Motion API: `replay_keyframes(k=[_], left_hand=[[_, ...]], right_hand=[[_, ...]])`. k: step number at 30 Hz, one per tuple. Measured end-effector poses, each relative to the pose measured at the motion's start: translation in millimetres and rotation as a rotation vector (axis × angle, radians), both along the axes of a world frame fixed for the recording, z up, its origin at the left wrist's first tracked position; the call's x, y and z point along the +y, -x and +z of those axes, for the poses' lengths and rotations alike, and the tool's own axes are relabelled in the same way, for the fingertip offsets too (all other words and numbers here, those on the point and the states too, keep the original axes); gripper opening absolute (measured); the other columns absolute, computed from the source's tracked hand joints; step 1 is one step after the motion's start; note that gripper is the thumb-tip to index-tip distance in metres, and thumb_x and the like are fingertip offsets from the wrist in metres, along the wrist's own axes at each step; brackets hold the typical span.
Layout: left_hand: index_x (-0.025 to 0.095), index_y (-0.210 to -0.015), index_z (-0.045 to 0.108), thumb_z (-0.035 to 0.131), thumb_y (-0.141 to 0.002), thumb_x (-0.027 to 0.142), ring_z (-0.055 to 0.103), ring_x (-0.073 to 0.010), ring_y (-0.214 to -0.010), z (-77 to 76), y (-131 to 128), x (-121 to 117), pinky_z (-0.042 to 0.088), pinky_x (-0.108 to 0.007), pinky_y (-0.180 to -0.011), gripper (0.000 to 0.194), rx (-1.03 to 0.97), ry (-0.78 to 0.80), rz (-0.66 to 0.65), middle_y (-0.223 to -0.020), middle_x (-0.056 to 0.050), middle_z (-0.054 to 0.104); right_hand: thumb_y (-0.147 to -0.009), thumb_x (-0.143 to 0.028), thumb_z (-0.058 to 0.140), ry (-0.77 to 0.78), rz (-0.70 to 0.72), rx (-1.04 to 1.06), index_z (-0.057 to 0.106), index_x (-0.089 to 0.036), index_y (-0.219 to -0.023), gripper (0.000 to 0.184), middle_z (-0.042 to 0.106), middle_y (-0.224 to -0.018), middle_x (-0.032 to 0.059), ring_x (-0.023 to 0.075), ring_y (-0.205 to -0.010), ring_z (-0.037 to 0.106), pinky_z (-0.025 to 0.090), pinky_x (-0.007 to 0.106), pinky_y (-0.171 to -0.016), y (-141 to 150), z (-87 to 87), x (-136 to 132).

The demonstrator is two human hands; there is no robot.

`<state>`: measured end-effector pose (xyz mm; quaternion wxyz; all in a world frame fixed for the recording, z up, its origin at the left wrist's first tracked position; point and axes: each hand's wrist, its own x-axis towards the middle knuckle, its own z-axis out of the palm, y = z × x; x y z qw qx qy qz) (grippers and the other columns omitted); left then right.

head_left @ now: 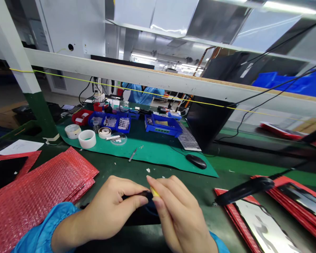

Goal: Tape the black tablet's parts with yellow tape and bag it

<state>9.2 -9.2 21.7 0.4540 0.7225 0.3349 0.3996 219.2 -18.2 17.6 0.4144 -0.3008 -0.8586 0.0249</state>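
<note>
My left hand [107,207] pinches a small dark piece [146,194] between thumb and forefinger, its kind unclear and mostly covered. Against it, the thumb and forefinger of my right hand [180,214] close on a small yellow piece [154,192]. Both hands meet above the near edge of the dark green bench [126,168]. Beneath them lies something black, partly hidden by my fingers. Beyond my hands, tweezers [133,154] and a few white scraps [147,170] lie on the green mat and bench.
Red bubble bags [50,179] pile at left. A black electric screwdriver [244,190] hangs at right above device panels [263,225] on red bags. Tape rolls [87,139], blue bins [163,126], a mouse [196,161] and a monitor [209,121] stand behind. Another person [142,95] sits opposite.
</note>
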Motion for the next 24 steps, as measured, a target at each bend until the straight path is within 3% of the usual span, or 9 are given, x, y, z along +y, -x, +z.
replay_keyframes(k=[3, 9, 14, 20, 24], left_hand=[[0.023, -0.101, 0.086, 0.064, -0.1, 0.02, 0.079, -0.0196, -0.091, 2.2, 3.2, 0.7, 0.055, -0.024, -0.082, 0.023, -0.028, 0.029, 0.026, -0.095, -0.002, 0.085], [0.026, -0.106, 0.087, 0.064, -0.1, 0.019, 0.079, -0.0189, -0.089, 1.4, 4.0, 1.6, 0.056, -0.024, -0.08, 0.025, -0.011, 0.018, 0.063, -0.1, -0.001, 0.086], [0.019, -0.089, 0.084, 0.061, -0.101, 0.021, 0.074, -0.0191, -0.077, 0.5, 3.1, 2.8, 0.053, -0.025, -0.072, 0.026, 0.041, -0.035, 0.083, -0.085, -0.003, 0.082], [0.015, -0.075, 0.072, 0.056, -0.101, 0.02, 0.062, -0.0145, -0.065, -6.0, -0.7, 2.6, 0.043, -0.024, -0.062, 0.031, 0.061, -0.101, 0.098, -0.07, -0.002, 0.07], [0.016, -0.068, 0.061, 0.051, -0.094, 0.009, 0.055, -0.0106, -0.061, -13.6, -4.9, -2.9, 0.039, -0.021, -0.06, 0.029, 0.013, -0.183, 0.062, -0.066, 0.0, 0.064]], right_hand=[[-0.105, -0.009, 0.05, 0.012, -0.043, 0.033, 0.054, -0.015, -0.153, 0.048, 0.067, -0.114, 0.0142, 0.0243, -0.097, 0.063, 0.058, 0.037, -0.08, -4.6, -1.9, 2.9], [-0.108, -0.01, 0.047, 0.059, -0.064, 0.058, 0.04, -0.014, -0.161, 0.054, 0.064, -0.126, 0.0149, 0.0238, -0.11, 0.062, 0.057, 0.037, -0.096, 1.3, -10.5, 4.9], [-0.106, -0.005, 0.046, 0.035, 0.026, -0.017, 0.044, -0.012, -0.158, 0.053, 0.061, -0.136, 0.0176, 0.0264, -0.12, 0.059, 0.055, 0.041, -0.101, 4.7, -11.3, 5.9], [-0.102, 0.001, 0.049, -0.073, 0.04, -0.031, 0.044, -0.007, -0.159, 0.058, 0.062, -0.131, 0.0184, 0.026, -0.109, 0.057, 0.057, 0.04, -0.092, 14.7, -10.1, 5.5], [-0.102, 0.001, 0.052, -0.163, 0.027, -0.035, 0.056, -0.003, -0.147, 0.046, 0.064, -0.122, 0.0179, 0.0246, -0.1, 0.055, 0.055, 0.037, -0.086, 20.4, -6.2, -0.4]])
